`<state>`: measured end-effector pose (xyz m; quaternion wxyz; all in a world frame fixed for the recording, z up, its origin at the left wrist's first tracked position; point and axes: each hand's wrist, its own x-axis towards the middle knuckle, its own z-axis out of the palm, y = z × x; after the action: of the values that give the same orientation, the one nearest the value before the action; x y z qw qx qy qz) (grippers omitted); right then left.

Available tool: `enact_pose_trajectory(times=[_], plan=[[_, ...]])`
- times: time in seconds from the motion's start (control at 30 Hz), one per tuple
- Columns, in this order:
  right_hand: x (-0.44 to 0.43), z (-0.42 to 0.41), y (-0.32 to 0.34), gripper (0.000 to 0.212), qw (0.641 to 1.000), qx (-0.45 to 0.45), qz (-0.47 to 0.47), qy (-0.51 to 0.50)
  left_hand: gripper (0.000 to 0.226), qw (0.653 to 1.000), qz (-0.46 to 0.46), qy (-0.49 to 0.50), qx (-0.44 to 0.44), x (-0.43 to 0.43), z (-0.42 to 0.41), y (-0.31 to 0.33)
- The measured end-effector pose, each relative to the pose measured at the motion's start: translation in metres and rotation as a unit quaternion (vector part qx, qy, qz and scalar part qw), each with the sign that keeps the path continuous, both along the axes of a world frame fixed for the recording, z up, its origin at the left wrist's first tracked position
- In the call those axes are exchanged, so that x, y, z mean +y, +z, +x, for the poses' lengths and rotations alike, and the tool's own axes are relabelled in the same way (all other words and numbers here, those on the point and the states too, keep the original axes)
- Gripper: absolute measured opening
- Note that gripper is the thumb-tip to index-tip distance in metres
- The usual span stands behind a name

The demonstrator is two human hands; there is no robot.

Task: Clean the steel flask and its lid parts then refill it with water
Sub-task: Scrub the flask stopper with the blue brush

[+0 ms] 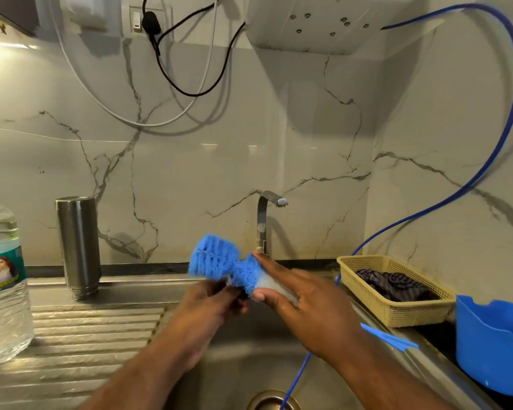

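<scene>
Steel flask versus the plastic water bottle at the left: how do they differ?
The flask is opaque brushed steel; the bottle is clear plastic with a picture label. The flask stands mouth down, uncapped; the bottle stands upright with a green cap. The flask is slimmer than the bottle. Both stand on the steel drainboard.
</scene>
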<state>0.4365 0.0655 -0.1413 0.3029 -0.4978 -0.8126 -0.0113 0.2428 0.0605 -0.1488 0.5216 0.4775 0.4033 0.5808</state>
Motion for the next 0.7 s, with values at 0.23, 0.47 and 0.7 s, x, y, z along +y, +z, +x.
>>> enact_pose_trajectory(times=[0.23, 0.47, 0.7], plan=[[0.003, 0.011, -0.006, 0.065, 1.0, 0.022, -0.019, -0.005, 0.016, 0.973, 0.065, 0.067, 0.212, 0.005, -0.022, -0.001], [0.014, 0.03, -0.011, 0.046, 0.991, 0.13, -0.028, -0.022, 0.029, 0.974, 0.094, 0.088, 0.184, 0.013, -0.027, -0.003], [0.01, 0.02, -0.008, 0.051, 0.991, 0.118, -0.059, 0.002, 0.033, 0.998, -0.022, 0.0, -0.05, 0.019, -0.031, -0.006]])
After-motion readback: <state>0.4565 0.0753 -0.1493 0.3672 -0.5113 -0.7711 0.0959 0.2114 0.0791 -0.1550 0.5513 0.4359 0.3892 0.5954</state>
